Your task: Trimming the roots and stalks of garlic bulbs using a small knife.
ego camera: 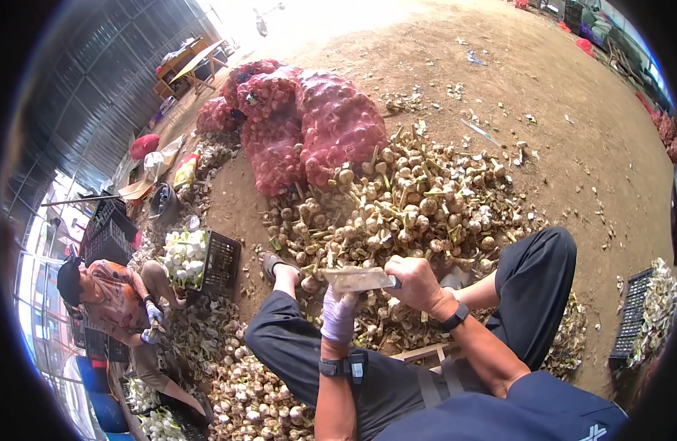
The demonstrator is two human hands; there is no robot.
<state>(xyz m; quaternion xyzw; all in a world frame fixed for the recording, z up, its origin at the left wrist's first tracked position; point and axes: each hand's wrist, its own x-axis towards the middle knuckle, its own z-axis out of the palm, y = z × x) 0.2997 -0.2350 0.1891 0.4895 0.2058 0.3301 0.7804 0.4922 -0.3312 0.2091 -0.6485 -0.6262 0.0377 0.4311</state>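
Observation:
My right hand (418,281) grips the handle of a broad-bladed knife (357,280), its dirt-smeared blade pointing left. Just below and behind that blade is my left hand (338,317), in a pale lilac glove. The blade covers its fingers, so what they hold cannot be made out. Before me, between and beyond my legs, spreads a heap of untrimmed garlic bulbs (410,204) with their dry stems. Beside my left leg lies a second pile of garlic bulbs (255,397), with stems cut short.
Red mesh sacks (338,127) of garlic stand behind the heap. At left, a gloved person (115,297) sits near a black crate (219,264) with white peeled garlic. Another crate (630,314) with garlic trimmings is at far right. A wooden frame (421,353) lies between my legs.

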